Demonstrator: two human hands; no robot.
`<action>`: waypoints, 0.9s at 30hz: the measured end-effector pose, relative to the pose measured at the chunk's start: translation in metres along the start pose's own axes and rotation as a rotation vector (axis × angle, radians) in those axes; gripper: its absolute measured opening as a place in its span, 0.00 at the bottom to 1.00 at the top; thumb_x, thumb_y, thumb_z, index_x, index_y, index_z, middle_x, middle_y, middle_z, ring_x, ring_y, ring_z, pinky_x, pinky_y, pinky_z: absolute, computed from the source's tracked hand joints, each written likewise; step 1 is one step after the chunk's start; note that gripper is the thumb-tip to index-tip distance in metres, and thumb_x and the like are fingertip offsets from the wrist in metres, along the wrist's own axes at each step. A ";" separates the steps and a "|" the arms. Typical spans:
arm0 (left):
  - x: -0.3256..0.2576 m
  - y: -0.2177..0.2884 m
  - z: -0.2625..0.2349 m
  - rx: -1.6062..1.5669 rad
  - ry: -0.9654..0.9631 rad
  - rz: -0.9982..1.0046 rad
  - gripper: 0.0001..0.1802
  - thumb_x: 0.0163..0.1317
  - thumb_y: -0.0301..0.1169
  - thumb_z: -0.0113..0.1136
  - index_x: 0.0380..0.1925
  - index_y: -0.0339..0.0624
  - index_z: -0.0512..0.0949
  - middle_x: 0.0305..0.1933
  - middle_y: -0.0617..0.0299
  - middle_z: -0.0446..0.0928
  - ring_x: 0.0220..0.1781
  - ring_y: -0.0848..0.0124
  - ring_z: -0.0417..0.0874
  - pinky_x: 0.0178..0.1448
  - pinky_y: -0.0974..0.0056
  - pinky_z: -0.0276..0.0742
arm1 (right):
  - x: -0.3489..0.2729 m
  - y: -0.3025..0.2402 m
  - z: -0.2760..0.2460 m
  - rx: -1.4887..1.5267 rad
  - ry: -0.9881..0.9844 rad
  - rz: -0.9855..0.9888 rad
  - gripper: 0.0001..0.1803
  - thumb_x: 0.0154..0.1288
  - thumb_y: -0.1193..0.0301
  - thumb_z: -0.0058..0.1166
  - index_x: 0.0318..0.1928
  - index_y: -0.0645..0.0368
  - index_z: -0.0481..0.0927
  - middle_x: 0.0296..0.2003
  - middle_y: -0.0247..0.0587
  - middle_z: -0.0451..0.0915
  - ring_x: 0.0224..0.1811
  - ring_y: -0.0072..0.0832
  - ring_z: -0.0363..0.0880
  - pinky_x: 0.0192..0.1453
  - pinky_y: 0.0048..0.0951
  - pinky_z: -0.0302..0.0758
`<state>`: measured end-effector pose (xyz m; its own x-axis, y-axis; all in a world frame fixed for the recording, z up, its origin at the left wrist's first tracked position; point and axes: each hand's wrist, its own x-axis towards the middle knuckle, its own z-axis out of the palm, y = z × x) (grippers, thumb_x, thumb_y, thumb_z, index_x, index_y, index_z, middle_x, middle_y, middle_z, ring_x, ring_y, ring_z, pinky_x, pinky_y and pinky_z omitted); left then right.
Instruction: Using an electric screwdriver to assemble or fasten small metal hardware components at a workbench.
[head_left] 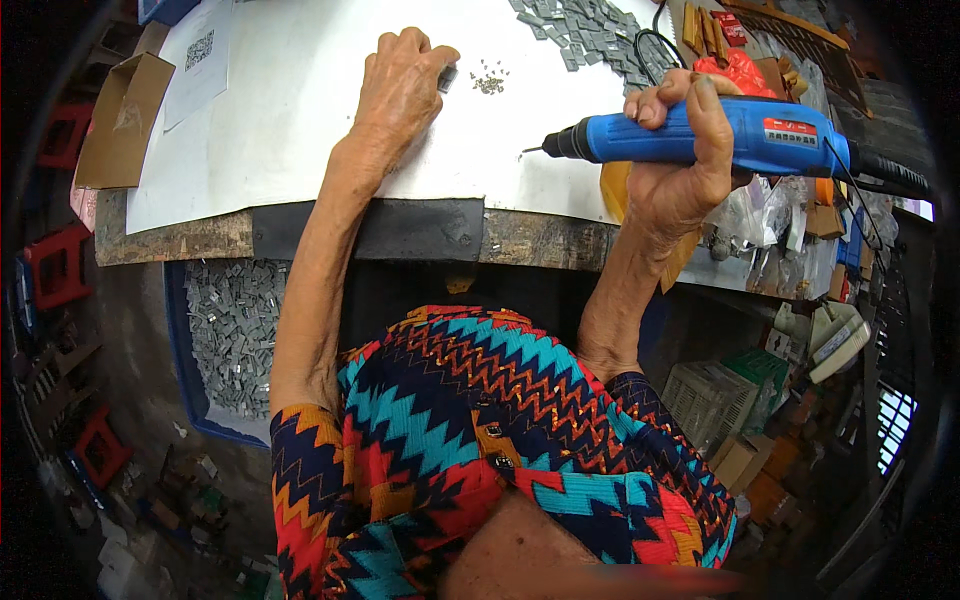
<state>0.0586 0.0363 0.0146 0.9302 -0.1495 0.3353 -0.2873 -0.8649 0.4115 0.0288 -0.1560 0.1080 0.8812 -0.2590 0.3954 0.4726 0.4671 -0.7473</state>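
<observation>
My left hand (398, 92) rests on the white tabletop with its fingers closed round a small grey piece (447, 77); only the piece's right side shows. Just right of it lies a loose cluster of tiny brass-coloured screws (489, 82). Raised at the right, my right hand (685, 185) is wrapped round a blue electric screwdriver (650, 138). The tool lies roughly level, its thin bit pointing left, apart from the screws and the grey piece. Many flat grey pieces (590, 42) are spread over the far right of the table.
A blue-rimmed bin (183, 350) full of grey pieces stands below the table's left edge. An open cardboard box (122, 125) and a printed paper sheet (197, 65) are at the left. A black cable (652, 40), red plastic bag (738, 75) and clear bags (765, 222) crowd the right.
</observation>
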 end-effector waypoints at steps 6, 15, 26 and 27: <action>-0.007 -0.003 0.001 -0.024 -0.036 0.003 0.20 0.50 0.16 0.47 0.39 0.52 0.79 0.41 0.58 0.73 0.48 0.62 0.70 0.58 0.60 0.68 | -0.002 0.000 0.000 -0.001 0.036 0.013 0.14 0.47 0.79 0.56 0.36 0.67 0.70 0.20 0.44 0.73 0.17 0.28 0.73 0.24 0.29 0.73; -0.033 0.003 -0.013 -0.038 -0.017 0.056 0.16 0.48 0.19 0.54 0.37 0.50 0.80 0.44 0.60 0.69 0.52 0.61 0.66 0.57 0.56 0.64 | -0.005 0.004 -0.004 -0.009 0.035 0.037 0.15 0.46 0.79 0.57 0.36 0.67 0.70 0.20 0.44 0.74 0.17 0.28 0.74 0.24 0.30 0.74; -0.046 0.006 -0.019 -0.010 0.033 0.090 0.14 0.48 0.24 0.61 0.37 0.48 0.79 0.41 0.62 0.69 0.51 0.64 0.66 0.54 0.59 0.65 | -0.008 0.003 -0.001 -0.011 0.028 0.039 0.14 0.45 0.80 0.58 0.35 0.66 0.71 0.20 0.44 0.74 0.17 0.29 0.75 0.24 0.31 0.74; -0.046 0.003 -0.019 -0.012 0.001 0.088 0.15 0.47 0.24 0.61 0.38 0.49 0.78 0.43 0.61 0.69 0.52 0.62 0.65 0.55 0.57 0.64 | -0.009 0.003 -0.001 -0.021 0.025 0.037 0.14 0.45 0.80 0.58 0.35 0.66 0.71 0.20 0.43 0.74 0.17 0.29 0.75 0.24 0.31 0.74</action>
<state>0.0104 0.0496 0.0169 0.9010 -0.2237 0.3716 -0.3704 -0.8427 0.3908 0.0226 -0.1529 0.1016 0.8975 -0.2630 0.3541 0.4392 0.4593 -0.7721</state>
